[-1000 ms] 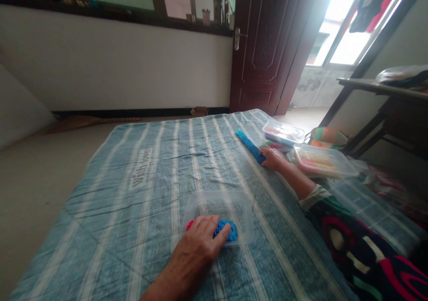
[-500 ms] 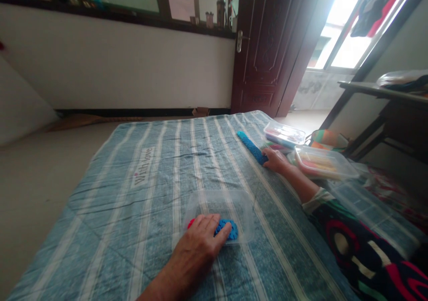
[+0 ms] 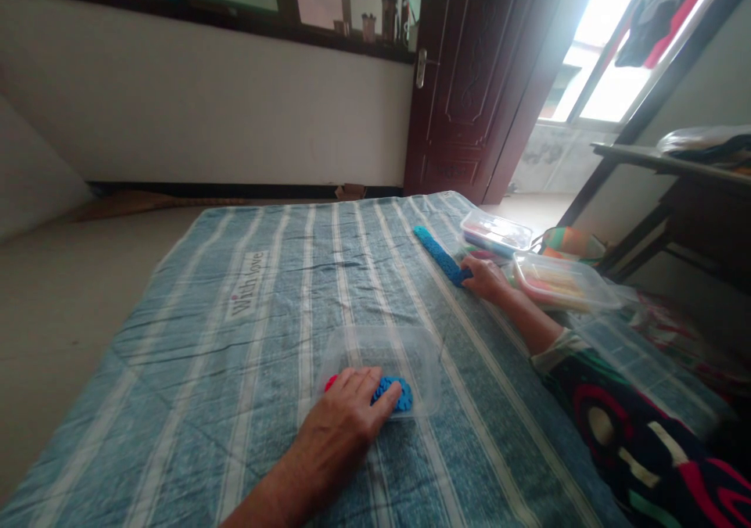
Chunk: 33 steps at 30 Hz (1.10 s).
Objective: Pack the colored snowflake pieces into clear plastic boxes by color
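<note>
Row (image 3: 437,253) seems steadied by curled right hand (image 3: 486,279); blue pieces (image 3: 403,397) sit under half-open left hand (image 3: 345,412); can't tell grips; lifting needs care.

the right sleeve (image 3: 637,434) is dark navy, with bold curving shapes in pinkish red, cream and green, and a pale cuff (image 3: 550,350); the left forearm (image 3: 287,473) is bare.

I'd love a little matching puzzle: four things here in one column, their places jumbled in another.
1. Left hand
2. Right hand
3. "With love" lettering
4. Door

A. On the left part of the striped cloth
B. At the near end of the blue strip
C. Past the cloth's far edge
D. Over blue pieces in a clear tub

Pairs: 1-D, 2-B, 3-A, 4-C
</note>
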Tool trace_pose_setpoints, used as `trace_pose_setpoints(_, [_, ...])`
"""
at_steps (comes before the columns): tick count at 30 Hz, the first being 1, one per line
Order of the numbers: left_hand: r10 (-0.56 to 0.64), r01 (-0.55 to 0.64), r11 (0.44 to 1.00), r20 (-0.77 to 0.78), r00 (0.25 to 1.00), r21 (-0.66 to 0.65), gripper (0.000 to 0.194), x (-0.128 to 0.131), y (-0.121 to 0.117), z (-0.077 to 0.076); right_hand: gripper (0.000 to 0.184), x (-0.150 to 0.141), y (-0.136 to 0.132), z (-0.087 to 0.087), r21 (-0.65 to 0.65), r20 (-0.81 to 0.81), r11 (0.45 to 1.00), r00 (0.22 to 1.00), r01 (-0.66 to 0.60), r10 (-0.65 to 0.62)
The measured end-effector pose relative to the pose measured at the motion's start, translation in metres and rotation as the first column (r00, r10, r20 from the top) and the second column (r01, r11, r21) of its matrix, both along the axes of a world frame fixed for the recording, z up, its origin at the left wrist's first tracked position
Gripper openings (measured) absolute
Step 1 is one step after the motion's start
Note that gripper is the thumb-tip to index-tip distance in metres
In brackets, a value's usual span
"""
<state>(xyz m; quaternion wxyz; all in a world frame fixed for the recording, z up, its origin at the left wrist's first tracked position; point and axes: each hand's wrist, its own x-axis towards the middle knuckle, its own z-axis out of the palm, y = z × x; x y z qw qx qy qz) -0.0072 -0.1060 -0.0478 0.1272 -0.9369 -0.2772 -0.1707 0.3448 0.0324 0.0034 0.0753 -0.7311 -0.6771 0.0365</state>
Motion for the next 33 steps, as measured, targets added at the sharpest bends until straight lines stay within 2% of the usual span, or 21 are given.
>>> trace_pose_setpoints(8, [0.008,-0.007,0.999,0.016,1.000,-0.046,0.035,0.001,-0.001,-0.003,0.035,0.003,0.005,-0.005,-0.004,-0.048,0.999,0.998,-0.038,0.037])
trace_pose_setpoints(11, [0.015,-0.014,0.997,0.008,1.000,-0.073,0.033,0.002,-0.003,0.003,0.031,0.002,-0.006,0.009,0.012,-0.078,0.998,0.995,-0.067,0.068])
trace_pose_setpoints(13, [0.013,-0.014,0.996,-0.014,1.000,-0.090,0.031,0.004,-0.004,0.011,0.026,-0.006,-0.023,0.027,0.026,-0.164,0.984,0.970,-0.177,0.179])
trace_pose_setpoints(14, [0.010,-0.014,0.995,-0.038,0.999,-0.095,0.030,0.004,-0.004,0.015,0.022,-0.013,-0.033,0.038,0.027,-0.234,0.957,0.929,-0.290,0.288])
trace_pose_setpoints(15, [0.002,-0.008,0.995,-0.065,0.998,-0.101,0.028,0.005,-0.004,0.020,0.018,-0.022,-0.045,0.050,0.009,-0.302,0.906,0.863,-0.423,0.405])
trace_pose_setpoints(18, [0.004,-0.015,0.994,-0.096,0.995,-0.107,0.025,0.007,-0.005,0.030,0.008,-0.062,-0.080,0.078,-0.017,-0.330,0.684,0.650,-0.729,0.685])
trace_pose_setpoints(19, [0.005,-0.016,0.994,-0.096,0.995,-0.112,0.024,0.007,-0.005,0.032,0.010,-0.077,-0.089,0.081,-0.037,-0.313,0.617,0.595,-0.786,0.740])
trace_pose_setpoints(21, [0.003,-0.015,0.991,-0.089,0.996,-0.135,0.022,0.009,-0.005,0.034,0.018,-0.104,-0.102,0.080,-0.129,-0.237,0.539,0.554,-0.832,0.798])
trace_pose_setpoints(24, [0.007,-0.017,0.989,-0.072,0.997,-0.148,0.023,0.011,-0.007,0.036,0.024,-0.130,-0.110,0.063,-0.260,-0.114,0.506,0.546,-0.823,0.830])
trace_pose_setpoints(27, [0.025,-0.035,0.991,-0.075,0.997,-0.131,0.032,0.012,-0.009,0.039,0.023,-0.136,-0.111,0.048,-0.309,-0.084,0.493,0.539,-0.813,0.838])
trace_pose_setpoints(33, [-0.035,0.026,0.983,-0.049,0.998,-0.183,0.030,0.012,-0.007,0.039,0.023,-0.127,-0.110,0.047,-0.275,-0.198,0.503,0.560,-0.819,0.804])
